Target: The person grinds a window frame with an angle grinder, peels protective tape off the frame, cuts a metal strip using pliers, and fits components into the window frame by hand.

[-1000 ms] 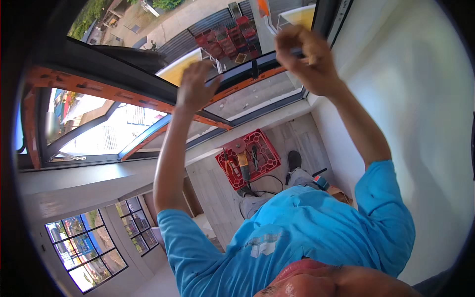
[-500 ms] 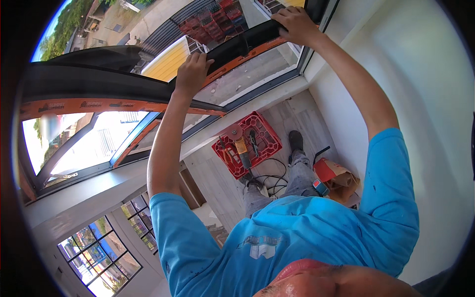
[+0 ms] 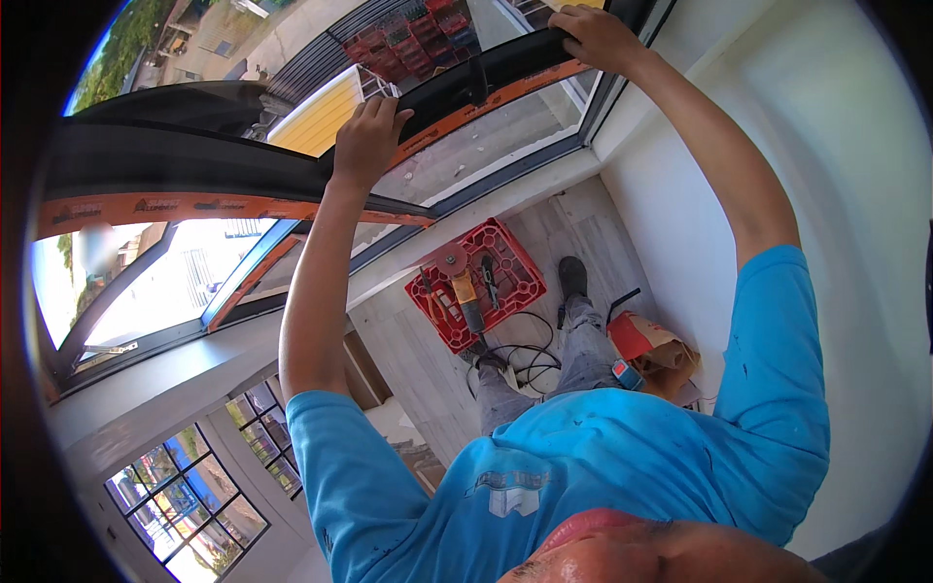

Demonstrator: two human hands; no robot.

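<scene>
I have both bare hands up on the black rail that crosses the window frame, an orange strip running along the rail's lower edge. My left hand has its fingers bent over the rail's upper edge, thumb pointing right; my right hand hooks over the same edge near the frame's right side. Both are partly closed and have hold of the rail; how firmly, I cannot tell from here. Below, a red crate sits on the floor, an angle grinder lying across it with the disc toward the crate's window-side edge. A paper bag stands near the floor's right edge.
</scene>
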